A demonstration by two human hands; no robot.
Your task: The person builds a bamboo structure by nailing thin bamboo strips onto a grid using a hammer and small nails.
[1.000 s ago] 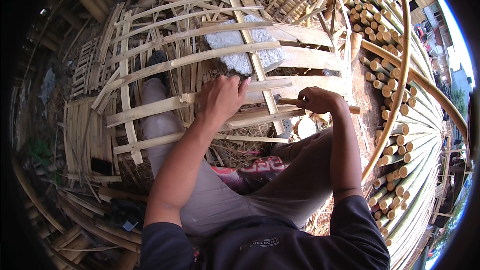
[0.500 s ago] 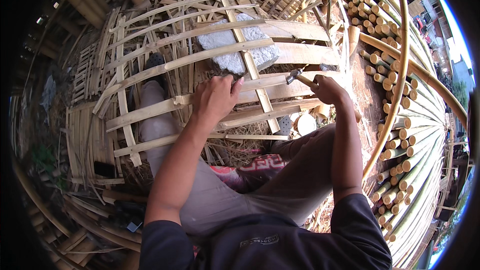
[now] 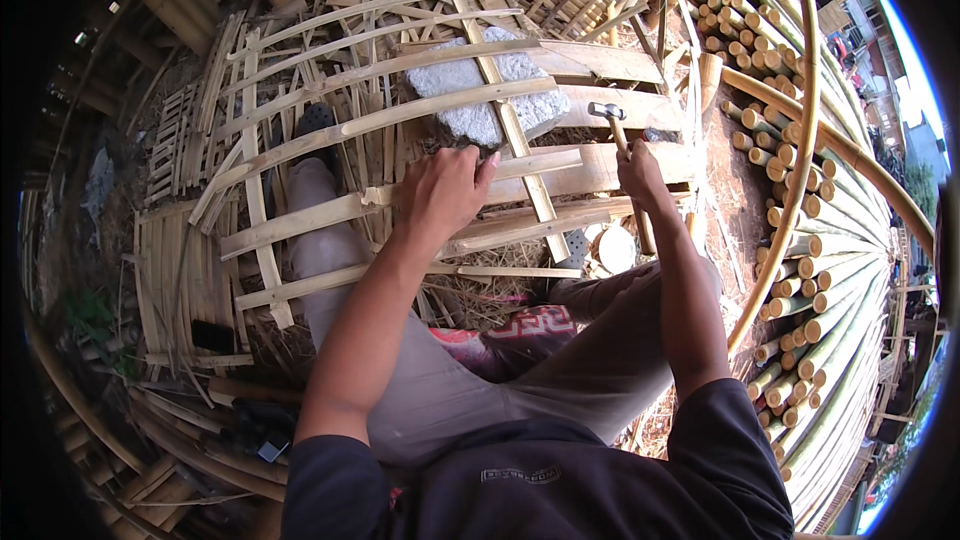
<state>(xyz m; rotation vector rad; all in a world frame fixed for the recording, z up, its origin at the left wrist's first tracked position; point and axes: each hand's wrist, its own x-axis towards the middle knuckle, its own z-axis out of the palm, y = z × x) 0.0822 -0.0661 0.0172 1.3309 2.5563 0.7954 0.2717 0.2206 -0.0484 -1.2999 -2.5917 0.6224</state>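
Note:
My right hand [image 3: 641,176] grips a hammer [image 3: 606,111] by its wooden handle, with the metal head raised to the right of the stone block. My left hand [image 3: 443,190] is closed around one bamboo slat [image 3: 310,224] of a lattice frame, its thumb pointing away from me. Several long slats lie side by side in this frame, crossed by one upright strip [image 3: 530,175] on the right and another [image 3: 256,160] on the left. Beneath the right strip sits a rough grey stone block [image 3: 470,112]. The frame's near part rests over my left leg.
Wide bamboo planks [image 3: 610,100] lie beyond the hammer. Stacked bamboo poles [image 3: 800,270] fill the right side, with a bent pole [image 3: 812,90] in front. Slatted pieces [image 3: 190,285] and a dark flat phone-like object [image 3: 213,337] lie at the left.
The hammer has lifted away from the slat, its head swinging up and slightly right. The frame and my left hand have shifted slightly right in the picture.

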